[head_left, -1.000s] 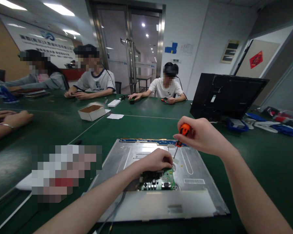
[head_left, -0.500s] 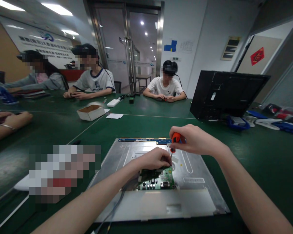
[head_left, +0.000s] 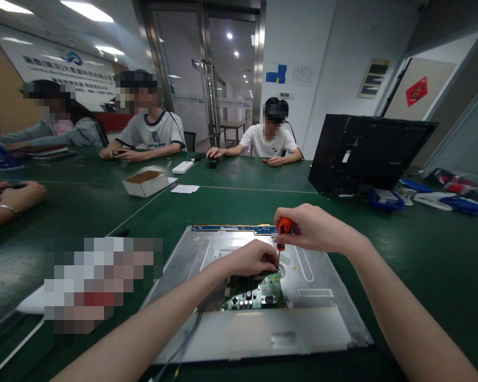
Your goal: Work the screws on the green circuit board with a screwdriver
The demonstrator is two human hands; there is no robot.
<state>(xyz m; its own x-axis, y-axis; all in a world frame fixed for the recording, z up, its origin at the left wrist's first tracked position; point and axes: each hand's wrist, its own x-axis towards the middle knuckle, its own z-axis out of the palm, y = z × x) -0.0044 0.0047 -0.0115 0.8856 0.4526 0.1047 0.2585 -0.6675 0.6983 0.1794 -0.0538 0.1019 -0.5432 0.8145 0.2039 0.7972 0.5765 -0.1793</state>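
A silver display panel [head_left: 322, 329] lies flat on the green table, with a green circuit board [head_left: 258, 294] on its back. My right hand [head_left: 306, 228] is wrapped round the red and black handle of a screwdriver [head_left: 284, 226]. The tool stands nearly upright, its tip at the board's far right corner. Right by that tip, my left hand [head_left: 253, 258] has its fingers curled and pressed together over the board's far edge. Whatever they pinch is hidden. A narrow blue circuit strip [head_left: 231, 229] runs along the panel's far edge, and dark cables [head_left: 191, 337] pass under my left forearm.
At back right stands a black monitor casing [head_left: 366, 154], with blue and white items [head_left: 446, 201] beside it. An open white box [head_left: 145, 183] sits at centre left. Across the table sit several people; a co-worker's hand [head_left: 24, 199] rests at the left edge.
The person opposite has reached one hand out to a small dark box. My hands and the screwdriver keep almost the same place on the board; the view has shifted slightly.
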